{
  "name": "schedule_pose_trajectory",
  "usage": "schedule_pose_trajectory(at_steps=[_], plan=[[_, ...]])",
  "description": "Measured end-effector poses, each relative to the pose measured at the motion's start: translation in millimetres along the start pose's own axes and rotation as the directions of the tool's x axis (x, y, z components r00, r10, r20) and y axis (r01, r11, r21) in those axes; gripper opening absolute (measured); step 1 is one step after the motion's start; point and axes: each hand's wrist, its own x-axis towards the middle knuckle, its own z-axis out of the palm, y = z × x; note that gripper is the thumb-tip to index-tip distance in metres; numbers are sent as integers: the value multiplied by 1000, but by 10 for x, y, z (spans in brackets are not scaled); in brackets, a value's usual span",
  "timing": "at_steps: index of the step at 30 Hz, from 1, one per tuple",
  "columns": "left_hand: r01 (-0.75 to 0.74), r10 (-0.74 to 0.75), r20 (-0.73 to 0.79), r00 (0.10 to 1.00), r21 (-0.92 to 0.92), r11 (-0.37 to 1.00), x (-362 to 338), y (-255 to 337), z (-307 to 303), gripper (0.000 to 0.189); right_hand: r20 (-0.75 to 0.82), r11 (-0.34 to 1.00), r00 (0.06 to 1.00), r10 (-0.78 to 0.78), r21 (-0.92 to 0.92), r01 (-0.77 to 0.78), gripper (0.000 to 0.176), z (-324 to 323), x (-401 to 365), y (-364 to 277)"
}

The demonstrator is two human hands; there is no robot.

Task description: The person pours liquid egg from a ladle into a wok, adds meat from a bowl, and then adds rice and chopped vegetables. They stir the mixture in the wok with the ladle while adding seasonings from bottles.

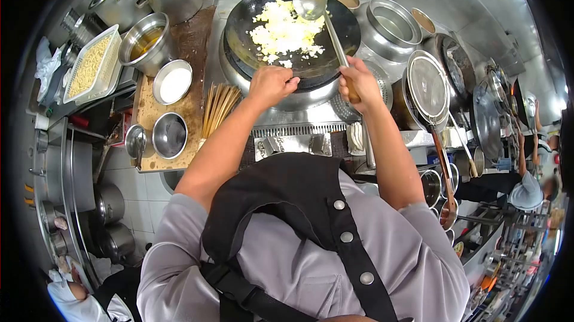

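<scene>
A large black wok (239, 23) sits on the stove, with yellow and white crumbled food (284, 29) inside. My right hand (360, 83) is wrapped round the wooden handle of a long metal ladle (310, 2). The ladle's bowl hangs over the far side of the wok, beside the food. At the wok's near edge, my left hand (273, 86) is closed with its fingers curled; what it grips there is too hidden to make out.
Left of the stove, a board (146, 110) bears a white-filled bowl (173, 82), an empty metal bowl (170, 135) and a bamboo brush (219, 105). A noodle basket (91, 68) stands farther left. Strainers (427, 86) lie right. Other people work at both sides.
</scene>
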Motion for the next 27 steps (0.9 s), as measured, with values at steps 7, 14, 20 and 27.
schedule_pose_trajectory(at_steps=[7, 14, 20, 27], plan=[[85, -83, 134, 988, -8, 996, 55, 2, -67, 40, -29, 880, 1000, 2, -475, -16, 49, -133, -437, 66], [28, -42, 220, 975, 66, 997, -149, 745, -621, 36, 95, 591, 986, 136, -806, -4, 64, -648, -1743, -490], [-7, 1, 66, 998, 90, 996, -227, 449, -83, 39, 95, 438, 982, -161, -885, 158, 59, -296, -674, 535], [-98, 87, 86, 992, 132, 986, -596, 653, -555, 40, 66, 783, 985, 158, -616, -85, 65, -524, -1791, -157]])
